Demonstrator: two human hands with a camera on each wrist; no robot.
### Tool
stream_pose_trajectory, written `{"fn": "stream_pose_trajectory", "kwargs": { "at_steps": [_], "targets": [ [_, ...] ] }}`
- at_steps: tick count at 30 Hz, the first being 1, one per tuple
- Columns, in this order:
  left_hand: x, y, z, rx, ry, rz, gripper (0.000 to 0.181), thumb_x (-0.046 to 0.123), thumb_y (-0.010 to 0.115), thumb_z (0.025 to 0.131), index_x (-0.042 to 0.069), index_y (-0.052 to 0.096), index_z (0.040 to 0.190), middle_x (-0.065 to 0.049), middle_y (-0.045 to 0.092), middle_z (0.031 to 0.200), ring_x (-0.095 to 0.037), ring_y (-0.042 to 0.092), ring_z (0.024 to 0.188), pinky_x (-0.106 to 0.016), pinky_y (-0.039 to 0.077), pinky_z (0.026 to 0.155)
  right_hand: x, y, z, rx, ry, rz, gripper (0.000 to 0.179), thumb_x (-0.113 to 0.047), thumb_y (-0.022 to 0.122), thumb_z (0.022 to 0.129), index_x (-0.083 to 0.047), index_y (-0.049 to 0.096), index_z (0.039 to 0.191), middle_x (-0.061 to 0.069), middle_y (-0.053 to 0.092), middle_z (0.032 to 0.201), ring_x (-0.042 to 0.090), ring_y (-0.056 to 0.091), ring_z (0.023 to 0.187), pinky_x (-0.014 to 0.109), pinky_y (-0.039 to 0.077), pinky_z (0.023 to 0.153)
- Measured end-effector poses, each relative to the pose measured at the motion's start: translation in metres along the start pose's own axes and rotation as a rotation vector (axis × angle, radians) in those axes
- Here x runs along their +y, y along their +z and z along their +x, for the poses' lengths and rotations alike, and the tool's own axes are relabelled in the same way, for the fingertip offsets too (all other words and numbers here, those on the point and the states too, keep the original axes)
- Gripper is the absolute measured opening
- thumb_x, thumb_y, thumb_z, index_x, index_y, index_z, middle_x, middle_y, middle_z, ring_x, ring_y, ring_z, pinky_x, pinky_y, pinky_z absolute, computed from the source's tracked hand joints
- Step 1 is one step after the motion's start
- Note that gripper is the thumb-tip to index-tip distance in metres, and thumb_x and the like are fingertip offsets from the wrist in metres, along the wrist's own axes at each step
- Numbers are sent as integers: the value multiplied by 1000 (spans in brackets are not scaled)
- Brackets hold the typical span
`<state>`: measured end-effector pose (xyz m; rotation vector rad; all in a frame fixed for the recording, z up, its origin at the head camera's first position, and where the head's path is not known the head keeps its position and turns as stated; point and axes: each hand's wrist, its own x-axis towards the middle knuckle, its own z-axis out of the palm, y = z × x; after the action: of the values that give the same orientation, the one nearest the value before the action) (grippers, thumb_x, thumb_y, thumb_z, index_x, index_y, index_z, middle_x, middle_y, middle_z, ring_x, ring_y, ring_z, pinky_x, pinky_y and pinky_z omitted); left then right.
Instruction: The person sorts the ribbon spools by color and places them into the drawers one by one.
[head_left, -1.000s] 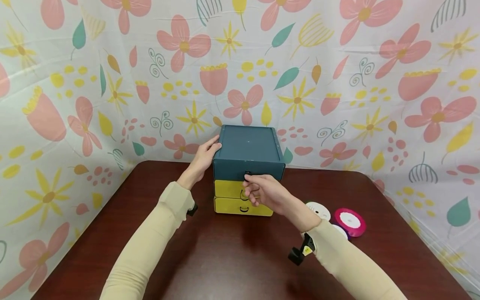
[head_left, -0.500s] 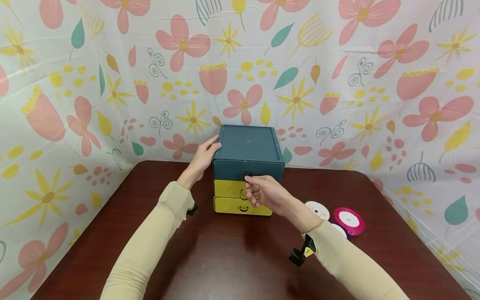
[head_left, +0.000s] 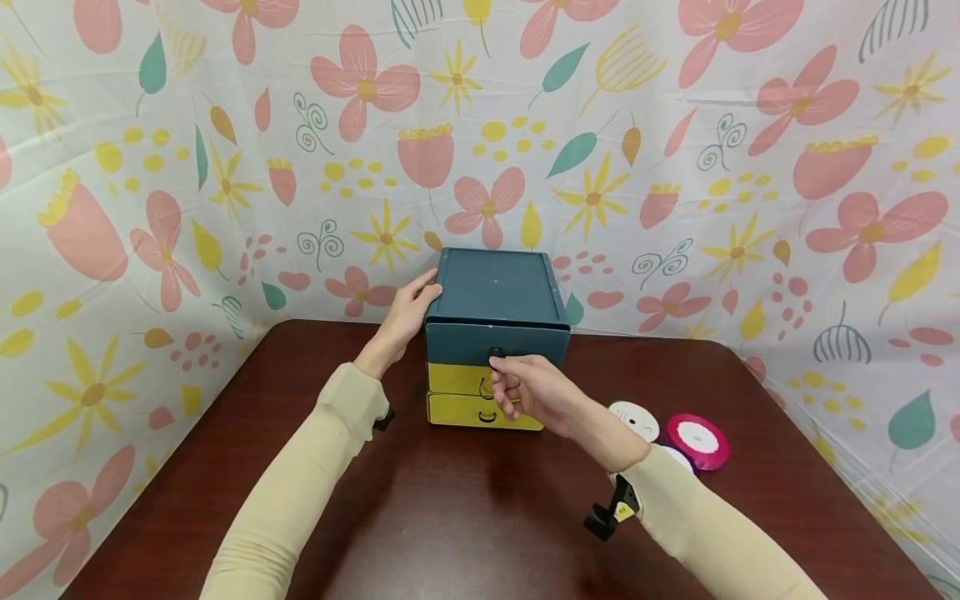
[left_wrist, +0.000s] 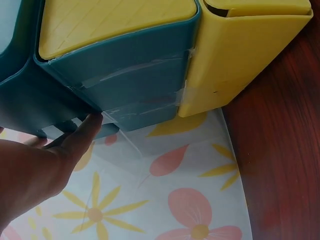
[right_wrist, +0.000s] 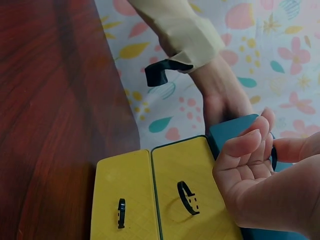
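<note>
The right hand [head_left: 537,390] pinches the handle [head_left: 496,352] of the blue top drawer [head_left: 453,343]; the left hand [head_left: 405,317] rests extended fingers against the side of the drawer box [head_left: 495,287]. The box stands on the worktop [head_left: 450,517], yellow drawers [head_left: 450,410] lowest. A level, untwisted pull on the handle should suit best, with the left hand bracing the box against sliding.

Two hands [head_left: 546,388] showed! Three drawers [head_left: 453,378], three handles [right_wrist: 122,212] stood at or below the right fingers [right_wrist: 242,144]; three ribbon spools [head_left: 718,448] farther right!
</note>
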<state>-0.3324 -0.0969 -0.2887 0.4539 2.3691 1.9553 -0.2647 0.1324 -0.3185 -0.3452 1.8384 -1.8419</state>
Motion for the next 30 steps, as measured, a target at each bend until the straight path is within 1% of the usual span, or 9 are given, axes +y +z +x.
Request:
{"fn": "stream_pose_trajectory", "kwargs": {
  "at_steps": [5,7,12,18,30],
  "targets": [
    [1,-1,0,3,-3,3,54,29,39,105,15,24,155,-6,19,162,-26,19,150,-47,20,121,0,2,-3,2,6,-17,31,-32,47,102,-7,53,85,-2,56,63,11,49,54,24,42,54],
    [-7,-1,7,7,-2,1,54,31,39,105,17,24,155,-4,19,162,-26,18,150,-47,20,121,0,3,-5,1,5,-20,31,-32,47,102,-7,53,86,-2,56,63,11,49,54,24,43,54],
    [-29,-3,22,26,26,2,54,38,41,103,24,27,154,0,21,161,-22,20,149,-47,20,121,0,4,-9,-7,-4,-18,32,-33,47,102,-6,53,86,-2,56,63,12,49,53,24,43,53],
    [-29,-2,21,40,46,12,54,39,41,103,23,28,154,-1,24,161,-23,23,148,-47,22,120,1,5,-11,-16,-5,-15,32,-34,48,101,-7,54,84,-1,56,62,12,49,53,24,44,53],
    [-29,-2,22,48,25,23,54,38,41,103,23,28,154,0,24,161,-22,22,149,-47,22,120,3,9,-17,-32,-9,-6,33,-34,50,101,-5,54,85,-1,56,61,12,49,53,23,44,52]
  ]
}}
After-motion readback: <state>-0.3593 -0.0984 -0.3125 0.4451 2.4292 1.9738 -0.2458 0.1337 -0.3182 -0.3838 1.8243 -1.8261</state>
